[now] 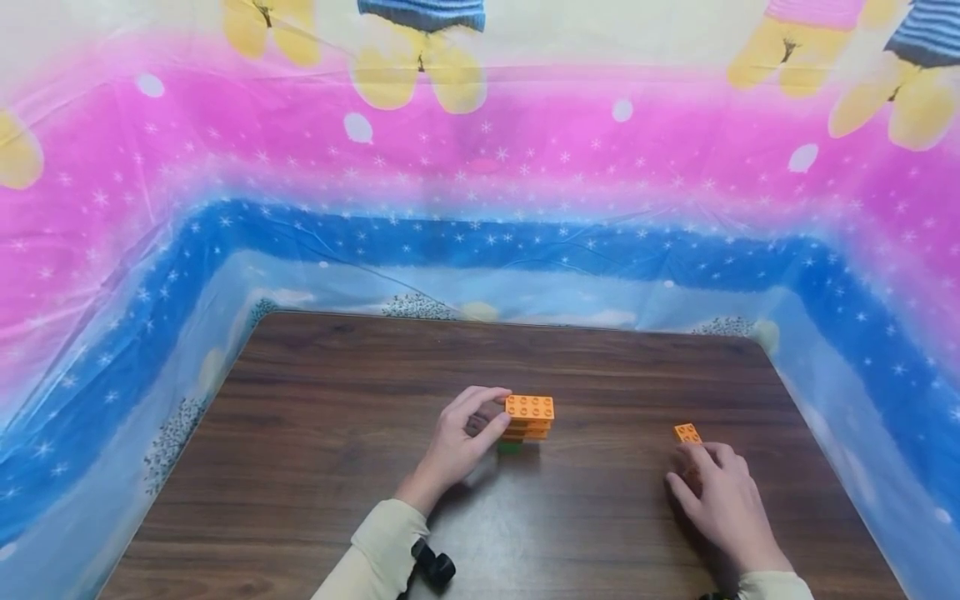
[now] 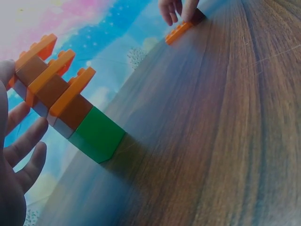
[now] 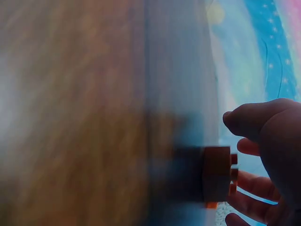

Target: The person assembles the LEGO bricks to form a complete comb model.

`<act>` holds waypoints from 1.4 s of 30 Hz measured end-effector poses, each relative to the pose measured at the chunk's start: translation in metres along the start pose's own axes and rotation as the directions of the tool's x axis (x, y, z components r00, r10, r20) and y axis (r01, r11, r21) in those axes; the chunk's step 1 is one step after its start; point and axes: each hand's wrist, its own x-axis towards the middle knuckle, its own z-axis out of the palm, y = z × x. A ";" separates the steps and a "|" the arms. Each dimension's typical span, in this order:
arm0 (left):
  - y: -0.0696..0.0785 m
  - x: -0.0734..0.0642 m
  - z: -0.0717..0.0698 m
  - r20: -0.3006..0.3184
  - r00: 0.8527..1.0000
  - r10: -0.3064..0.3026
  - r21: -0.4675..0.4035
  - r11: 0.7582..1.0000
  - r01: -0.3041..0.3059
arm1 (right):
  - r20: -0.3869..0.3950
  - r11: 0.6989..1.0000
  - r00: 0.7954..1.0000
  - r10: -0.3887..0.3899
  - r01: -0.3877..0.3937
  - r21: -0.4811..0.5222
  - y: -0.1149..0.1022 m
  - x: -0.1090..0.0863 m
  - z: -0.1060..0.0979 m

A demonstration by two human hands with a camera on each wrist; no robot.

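A stack of toy building bricks (image 1: pixel 529 407) stands on the table. In the left wrist view it has a green block (image 2: pixel 98 135) at the bottom, with brown bricks and orange bricks alternating above. My left hand (image 1: pixel 459 433) pinches the left end of the top orange brick between thumb and forefinger, its other fingers spread beside the stack. Over on the right, my right hand (image 1: pixel 723 500) hovers round a loose brown brick (image 3: pixel 217 174), thumb apart from it and fingers near its studs. A loose orange brick (image 1: pixel 686 433) lies just beyond those fingers.
The dark wood-grain table (image 1: pixel 360 358) has its far edge against a patterned cloth (image 1: pixel 525 242), which also hangs along both sides. A black strap mount (image 1: pixel 433 567) is on my left wrist.
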 end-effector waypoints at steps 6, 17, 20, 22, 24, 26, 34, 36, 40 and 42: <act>0.000 -0.001 -0.001 0.004 1.000 -0.008 -0.001 1.000 0.008 | 0.038 1.000 0.999 0.020 -0.019 -0.016 0.006 -0.006 0.000; 0.000 -0.002 0.000 0.007 1.000 -0.020 0.004 1.000 0.020 | 0.137 0.996 0.988 0.073 -0.078 0.035 0.007 -0.008 -0.003; 0.000 -0.002 0.001 0.005 1.000 -0.021 0.006 1.000 0.021 | 0.152 0.995 0.985 0.079 -0.086 0.043 0.006 -0.008 -0.004; 0.000 -0.001 0.001 0.003 1.000 -0.023 0.007 1.000 0.023 | 0.145 0.996 0.987 0.073 -0.080 0.043 0.005 -0.007 -0.004; 0.001 -0.001 0.001 0.003 1.000 -0.025 0.008 1.000 0.025 | 0.137 0.997 0.988 0.064 -0.071 0.043 0.005 -0.007 -0.004; 0.001 0.000 0.001 0.005 1.000 -0.027 0.006 1.000 0.027 | 0.128 0.997 0.990 0.056 -0.062 0.044 0.005 -0.006 -0.004; 0.001 0.000 0.000 0.009 1.000 -0.024 -0.002 1.000 0.024 | 0.115 0.997 0.993 0.038 -0.046 0.060 0.004 -0.008 -0.005; 0.002 0.001 0.000 0.009 1.000 -0.021 -0.004 1.000 0.021 | 0.104 0.998 0.994 0.023 -0.029 0.054 0.004 -0.008 -0.005; 0.002 0.001 -0.001 0.011 1.000 -0.028 -0.004 1.000 0.028 | 0.127 0.999 0.992 0.015 -0.022 0.050 0.002 -0.006 -0.006; 0.002 0.001 -0.001 0.012 0.999 -0.033 -0.002 0.999 0.033 | 0.170 0.998 0.985 0.017 -0.027 0.056 0.002 -0.005 -0.007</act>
